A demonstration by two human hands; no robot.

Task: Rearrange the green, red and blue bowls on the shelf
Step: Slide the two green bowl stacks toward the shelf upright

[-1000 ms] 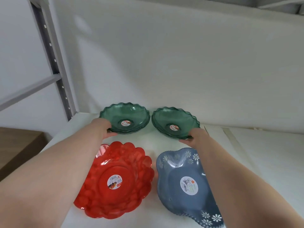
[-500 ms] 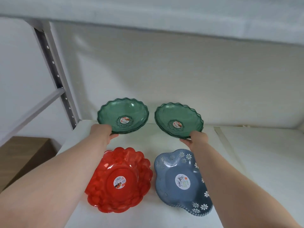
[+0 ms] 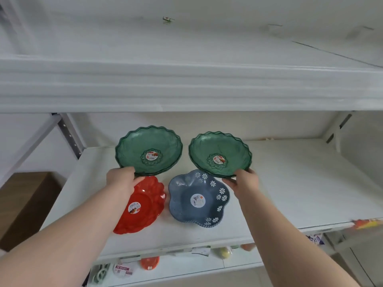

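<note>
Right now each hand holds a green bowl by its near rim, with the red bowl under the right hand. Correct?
Not quite. The head view shows the red bowl under the left hand; the blue bowl sits beside the right hand. Both do hold green bowls by the near rim.

Two scalloped bowls (image 3: 148, 151) (image 3: 220, 154) side by side, behind the two front bowls (image 3: 143, 206) (image 3: 199, 198).

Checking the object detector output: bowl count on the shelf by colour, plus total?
Green bowls: 2, one held by the left hand, one held by the right hand; each may be a nested stack, cannot tell
Red bowl: 1
Blue bowl: 1
Total: 4
</note>
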